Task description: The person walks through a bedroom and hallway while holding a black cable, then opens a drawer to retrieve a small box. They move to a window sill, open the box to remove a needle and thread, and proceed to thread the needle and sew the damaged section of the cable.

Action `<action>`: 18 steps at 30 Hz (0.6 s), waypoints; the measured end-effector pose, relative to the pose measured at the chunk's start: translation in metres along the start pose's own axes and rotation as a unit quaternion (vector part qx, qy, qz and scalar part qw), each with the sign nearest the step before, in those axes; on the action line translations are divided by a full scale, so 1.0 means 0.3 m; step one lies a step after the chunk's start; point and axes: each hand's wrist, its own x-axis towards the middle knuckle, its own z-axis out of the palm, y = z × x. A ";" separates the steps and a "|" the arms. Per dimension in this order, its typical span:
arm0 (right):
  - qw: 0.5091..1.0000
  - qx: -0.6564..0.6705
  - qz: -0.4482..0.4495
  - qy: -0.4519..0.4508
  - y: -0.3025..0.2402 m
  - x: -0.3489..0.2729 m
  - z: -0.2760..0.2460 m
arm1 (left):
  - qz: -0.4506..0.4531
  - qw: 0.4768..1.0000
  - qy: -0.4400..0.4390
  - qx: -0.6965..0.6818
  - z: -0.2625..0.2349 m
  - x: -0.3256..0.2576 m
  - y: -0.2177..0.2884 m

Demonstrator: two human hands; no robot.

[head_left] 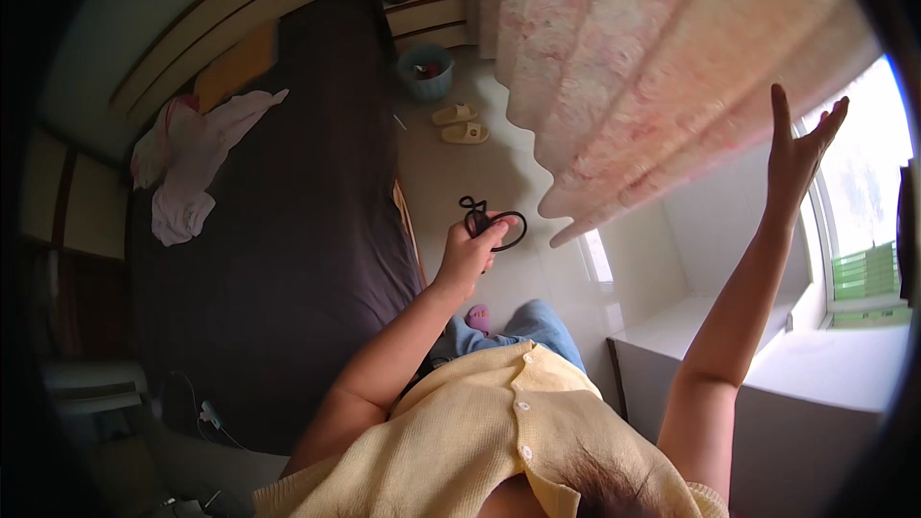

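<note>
Hair (602, 491): dark strands right up close, over a buttoned yellow cardigan (460, 412).
Bed (288, 278): dark cover, pale clothes (192, 153) crumpled near its upper-left corner.
Floor (451, 182): blue bin (425, 84) and pale slippers (463, 132) off the bed's right edge.
Curtain (633, 77): pink folds hanging partly across the window (859, 173).
Right hand (804, 146): up high by the hem, fingers apart; touching, can't tell!
Left hand (468, 254): reaching past the bed's right edge, grip clamped on the cord.
Black cord (475, 222): thin, looped, above the floor.
</note>
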 end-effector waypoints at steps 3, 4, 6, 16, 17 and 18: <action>1.000 0.014 -0.022 0.016 0.017 0.146 0.231 | 0.004 0.998 0.039 -0.044 -0.084 0.155 0.050; 0.999 0.037 -0.033 0.016 0.009 0.195 0.292 | -0.001 0.997 0.053 -0.052 -0.093 0.206 0.076; 0.996 0.079 -0.046 0.016 -0.056 0.246 0.487 | 0.005 0.994 0.089 -0.056 -0.135 0.310 0.137; 0.993 -0.013 -0.055 0.108 -0.204 0.684 1.354 | 0.087 0.990 0.097 -0.062 -0.238 0.910 0.618; 0.995 -0.020 -0.025 0.097 -0.227 0.744 1.390 | 0.092 0.989 0.094 -0.069 -0.241 0.970 0.656; 0.997 -0.023 0.005 0.073 -0.253 0.790 1.450 | 0.093 0.986 0.110 -0.085 -0.262 1.021 0.666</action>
